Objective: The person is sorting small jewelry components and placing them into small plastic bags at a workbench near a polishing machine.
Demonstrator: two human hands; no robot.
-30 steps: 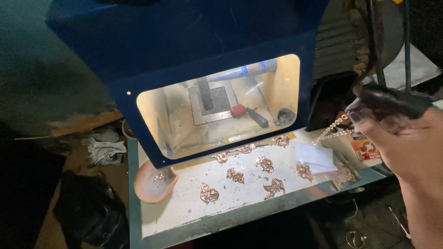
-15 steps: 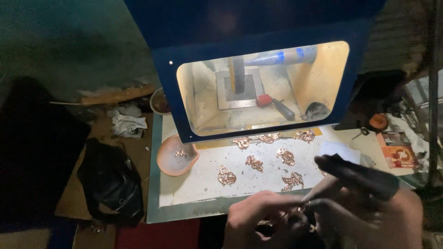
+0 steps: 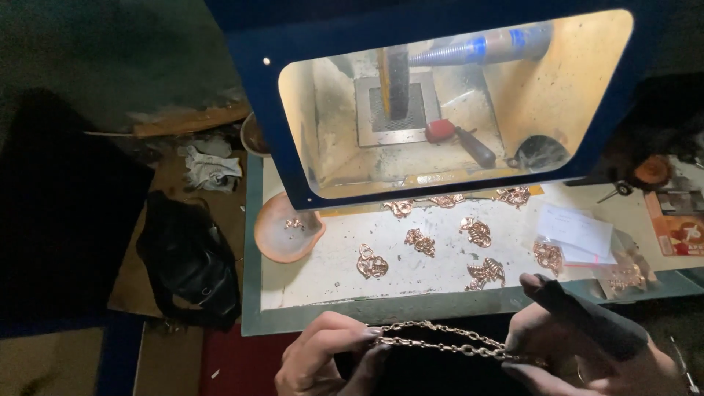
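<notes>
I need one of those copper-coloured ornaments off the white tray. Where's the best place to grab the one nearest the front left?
Take the front-left ornament from straight above, pinching across its narrow width. It lies flat on the white tray with bare surface all round, so no side is blocked. Both hands, left hand and right hand, hold the chain; one would probably need to let go.

Cabinet (image 3: 440, 95) with lit window sits top centre of frame, at the back of the tray (image 3: 323, 271). Metal ornaments (image 3: 422, 240) are scattered on the tray below the window; shallow dish (image 3: 282, 235) on its left edge, paper packets (image 3: 576, 233) right. Bag (image 3: 187, 260) on the floor left of the tray, rag (image 3: 209, 165) above it. Chain (image 3: 440, 339) stretches between left hand (image 3: 330, 359) and right hand (image 3: 587, 345), bottom of frame.
</notes>
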